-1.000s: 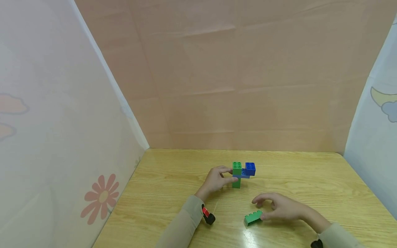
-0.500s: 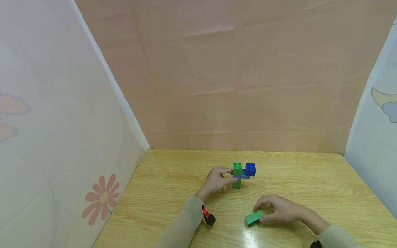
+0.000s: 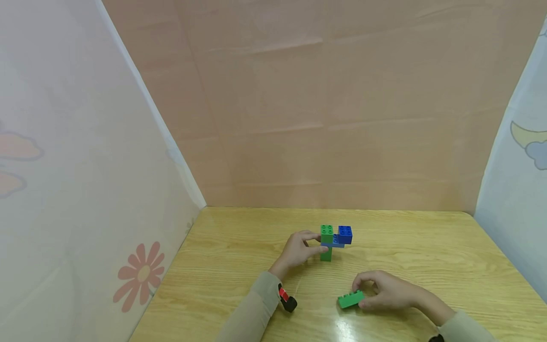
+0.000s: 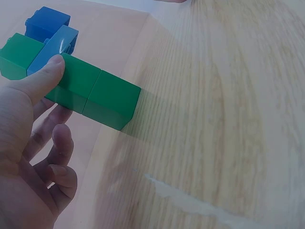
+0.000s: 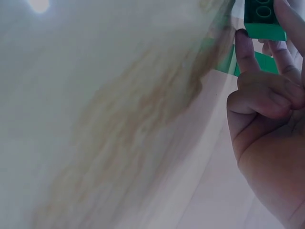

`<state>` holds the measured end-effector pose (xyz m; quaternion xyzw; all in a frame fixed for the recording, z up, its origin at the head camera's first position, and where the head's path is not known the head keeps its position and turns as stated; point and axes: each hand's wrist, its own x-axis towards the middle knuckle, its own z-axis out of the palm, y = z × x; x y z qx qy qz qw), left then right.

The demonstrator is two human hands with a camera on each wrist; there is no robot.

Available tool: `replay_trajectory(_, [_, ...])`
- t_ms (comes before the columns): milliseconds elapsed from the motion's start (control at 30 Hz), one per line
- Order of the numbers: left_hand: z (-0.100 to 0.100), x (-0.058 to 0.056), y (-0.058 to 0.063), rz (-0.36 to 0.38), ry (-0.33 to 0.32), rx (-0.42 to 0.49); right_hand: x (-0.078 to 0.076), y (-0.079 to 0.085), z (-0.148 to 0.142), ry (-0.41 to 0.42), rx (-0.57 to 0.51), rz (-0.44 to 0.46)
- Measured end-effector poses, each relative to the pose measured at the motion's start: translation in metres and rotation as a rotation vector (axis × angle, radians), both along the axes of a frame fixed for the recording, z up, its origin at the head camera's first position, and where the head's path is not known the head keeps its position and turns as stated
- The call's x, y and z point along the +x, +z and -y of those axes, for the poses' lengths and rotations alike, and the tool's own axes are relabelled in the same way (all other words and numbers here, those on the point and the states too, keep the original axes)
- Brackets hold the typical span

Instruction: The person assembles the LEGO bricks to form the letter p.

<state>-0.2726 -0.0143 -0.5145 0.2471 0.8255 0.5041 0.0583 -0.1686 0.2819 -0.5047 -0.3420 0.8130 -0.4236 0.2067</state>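
My left hand [image 3: 297, 249] grips an upright stack of toy building bricks from its left side. Green bricks [image 4: 112, 100] form its column, and a light blue brick [image 4: 53, 49] juts sideways between them. On that brick's outer end sits a dark blue brick [image 3: 344, 234]. The left thumb presses near the joint of light blue and green. Nearer the front, my right hand [image 3: 386, 290] pinches the end of a long green brick [image 3: 351, 299] between thumb and fingers. In the right wrist view, the hollow underside of this green brick [image 5: 265, 29] shows at the top edge.
Both hands work over a wooden table [image 3: 239, 237]. A brownish cloth backdrop [image 3: 325, 118] rises behind it. Pale printed sheets stand at the sides, the left sheet [image 3: 85, 142] with a red flower. A small black and red device [image 3: 287, 300] is strapped at the left cuff.
My right fingers have come down and in around the long green brick, which has turned slightly and shifted a little right. The left hand and its stack have stayed put.
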Motion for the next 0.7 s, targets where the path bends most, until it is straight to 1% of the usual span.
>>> replay_trajectory(167, [0.000,0.001,0.001,0.010,0.003,-0.002,0.001,0.002,0.000,-0.009,-0.048,0.050])
replay_trajectory(300, [0.000,0.001,0.001,0.012,0.003,0.001,0.000,0.005,0.001,-0.029,-0.072,0.041])
replay_trajectory(400, [0.001,0.001,0.001,0.014,0.003,0.001,-0.001,0.009,0.002,-0.052,-0.087,-0.006])
replay_trajectory(533, [0.001,0.001,0.001,0.014,0.005,-0.003,-0.002,0.015,0.004,-0.108,-0.094,-0.096])
replay_trajectory(700, [0.000,0.001,0.001,0.012,0.005,-0.004,-0.004,0.025,0.007,-0.152,-0.130,-0.170])
